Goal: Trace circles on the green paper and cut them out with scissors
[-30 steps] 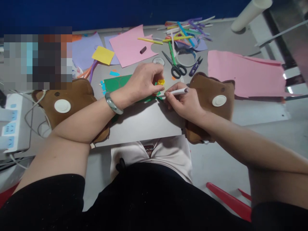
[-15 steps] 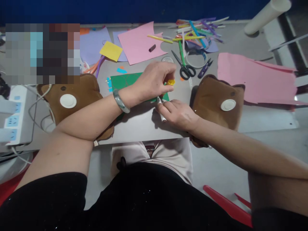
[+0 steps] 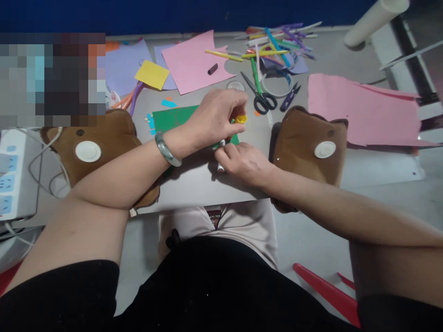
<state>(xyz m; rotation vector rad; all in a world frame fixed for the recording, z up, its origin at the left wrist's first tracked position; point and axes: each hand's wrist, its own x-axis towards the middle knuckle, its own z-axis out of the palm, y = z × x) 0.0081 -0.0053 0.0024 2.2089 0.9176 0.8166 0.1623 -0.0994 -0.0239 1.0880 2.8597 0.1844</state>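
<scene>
My left hand (image 3: 218, 115), with a jade-coloured bangle (image 3: 167, 148) at the wrist, is closed around a small yellow rolled piece (image 3: 241, 119). Just below and to the right, my right hand (image 3: 246, 163) grips a white marker (image 3: 220, 168), whose upper end points up toward the left hand. Under both hands lies a green sheet (image 3: 173, 118) with faint round outlines; my left hand and forearm cover part of it. Small blue scraps (image 3: 151, 123) lie at its left edge. What the left fingertips touch beneath the yellow piece is partly hidden.
Brown cushion-like pouches lie left (image 3: 114, 133) and right (image 3: 308, 147). Behind are black scissors (image 3: 265, 102), purple snips (image 3: 290, 97), a tape roll (image 3: 277, 84), coloured strips (image 3: 282, 44), pink paper (image 3: 194, 62) and a yellow square (image 3: 151, 74). A power strip (image 3: 17, 173) stands at left.
The marker has tilted in my right hand, and that hand has moved slightly left toward my left hand. The whole view has shifted a little. My left hand still holds the yellow piece.
</scene>
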